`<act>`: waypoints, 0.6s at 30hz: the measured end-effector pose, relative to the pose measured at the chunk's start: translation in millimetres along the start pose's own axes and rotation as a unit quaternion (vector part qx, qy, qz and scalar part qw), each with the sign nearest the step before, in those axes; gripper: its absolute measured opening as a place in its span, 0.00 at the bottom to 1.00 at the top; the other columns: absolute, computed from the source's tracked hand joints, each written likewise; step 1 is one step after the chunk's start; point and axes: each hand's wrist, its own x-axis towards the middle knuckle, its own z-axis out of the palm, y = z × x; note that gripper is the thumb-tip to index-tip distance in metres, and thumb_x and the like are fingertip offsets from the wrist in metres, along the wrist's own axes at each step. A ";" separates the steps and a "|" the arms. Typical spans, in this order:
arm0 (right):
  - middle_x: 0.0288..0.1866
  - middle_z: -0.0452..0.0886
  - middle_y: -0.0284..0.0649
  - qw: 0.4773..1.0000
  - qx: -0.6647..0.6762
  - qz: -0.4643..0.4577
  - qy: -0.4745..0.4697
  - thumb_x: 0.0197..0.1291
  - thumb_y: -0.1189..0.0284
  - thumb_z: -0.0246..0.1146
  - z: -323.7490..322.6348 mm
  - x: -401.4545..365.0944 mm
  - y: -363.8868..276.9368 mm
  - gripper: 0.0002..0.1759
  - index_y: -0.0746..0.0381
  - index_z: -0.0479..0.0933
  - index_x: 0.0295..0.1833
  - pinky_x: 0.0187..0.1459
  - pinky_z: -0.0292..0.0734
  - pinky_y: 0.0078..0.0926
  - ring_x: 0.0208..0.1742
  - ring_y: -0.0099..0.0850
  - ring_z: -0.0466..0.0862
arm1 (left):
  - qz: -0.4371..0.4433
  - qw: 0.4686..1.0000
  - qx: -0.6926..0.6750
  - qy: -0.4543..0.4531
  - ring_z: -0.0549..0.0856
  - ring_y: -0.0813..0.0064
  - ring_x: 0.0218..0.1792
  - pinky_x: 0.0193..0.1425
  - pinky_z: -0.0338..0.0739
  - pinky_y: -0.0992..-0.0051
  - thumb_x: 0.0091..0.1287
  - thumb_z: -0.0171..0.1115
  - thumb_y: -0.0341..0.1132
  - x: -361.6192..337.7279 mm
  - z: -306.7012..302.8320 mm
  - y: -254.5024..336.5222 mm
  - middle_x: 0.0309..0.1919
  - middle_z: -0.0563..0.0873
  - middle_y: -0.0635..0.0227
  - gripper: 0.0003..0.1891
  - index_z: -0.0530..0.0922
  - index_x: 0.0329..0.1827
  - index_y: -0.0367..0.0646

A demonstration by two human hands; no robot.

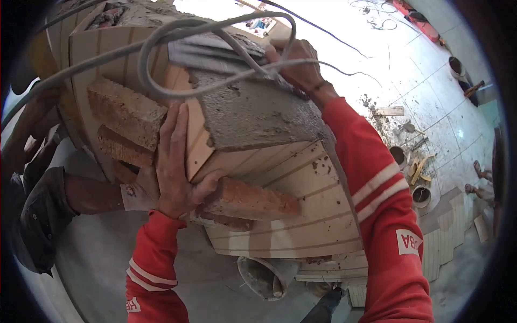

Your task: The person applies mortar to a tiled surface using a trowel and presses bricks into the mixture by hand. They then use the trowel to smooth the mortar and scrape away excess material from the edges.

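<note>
My left hand (175, 161) lies flat with fingers stretched against the corner of a wood-look tile panel (188, 116), its thumb beside a red brick (253, 199). Another brick (124, 110) leans on the panel left of my fingers. Wet grey mortar (258, 110) covers the top between the tile edges. At its far side my right hand (299, 64) is closed around the end of a long, flat, greyish strip (215, 56), smeared by motion, that lies on the mortar. A looped grey cable (148, 64) hangs in front of it.
Another person's arm (91, 194) reaches in from the left. A bucket (264, 277) stands below the tiled block. Rubble, several pots (421, 196) and stacked tiles (444, 237) are on the floor at right, near a person's feet (476, 177).
</note>
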 end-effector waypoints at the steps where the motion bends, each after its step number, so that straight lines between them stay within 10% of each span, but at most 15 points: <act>1: 0.25 0.87 0.49 1.000 0.012 0.013 -0.019 0.66 0.56 0.65 -6.1 -18.1 3.2 0.20 0.60 0.93 0.43 0.35 0.81 0.44 0.24 0.43 0.86 | 0.002 1.000 -0.002 0.000 0.62 0.43 0.84 0.85 0.58 0.49 0.67 0.64 0.69 -2.2 -0.8 0.1 0.84 0.61 0.42 0.58 0.56 0.87 0.32; 9: 0.20 0.81 0.49 0.998 -0.039 -0.040 0.040 0.68 0.58 0.61 -49.3 -82.4 -4.2 0.20 0.60 0.89 0.35 0.33 0.80 0.45 0.22 0.49 0.83 | 0.020 1.000 0.020 -0.007 0.62 0.43 0.83 0.85 0.59 0.50 0.59 0.75 0.56 -6.6 0.4 -4.1 0.84 0.60 0.44 0.59 0.56 0.87 0.32; 11: 0.23 0.84 0.52 0.993 -0.059 0.087 -0.060 0.69 0.55 0.57 -33.3 -38.1 1.8 0.23 0.60 0.90 0.37 0.38 0.83 0.48 0.26 0.52 0.86 | 0.011 0.999 0.038 -0.020 0.62 0.44 0.84 0.85 0.59 0.50 0.60 0.74 0.59 0.6 -1.6 1.6 0.85 0.59 0.44 0.59 0.56 0.86 0.31; 17: 0.33 0.88 0.55 0.989 -0.097 -0.050 0.103 0.66 0.50 0.61 41.2 36.6 64.9 0.23 0.58 0.91 0.40 0.46 0.84 0.49 0.34 0.53 0.89 | -0.021 0.999 0.012 -0.032 0.62 0.42 0.83 0.85 0.57 0.49 0.64 0.68 0.68 -6.5 -3.2 -1.7 0.83 0.61 0.41 0.60 0.56 0.87 0.32; 18: 0.32 0.88 0.53 0.998 -0.058 0.022 -0.002 0.65 0.49 0.64 23.3 25.4 56.4 0.24 0.58 0.91 0.42 0.46 0.83 0.49 0.34 0.51 0.89 | -0.011 1.000 0.011 -0.016 0.62 0.42 0.83 0.85 0.57 0.49 0.63 0.68 0.70 -5.1 -0.6 -3.3 0.83 0.61 0.40 0.61 0.56 0.87 0.32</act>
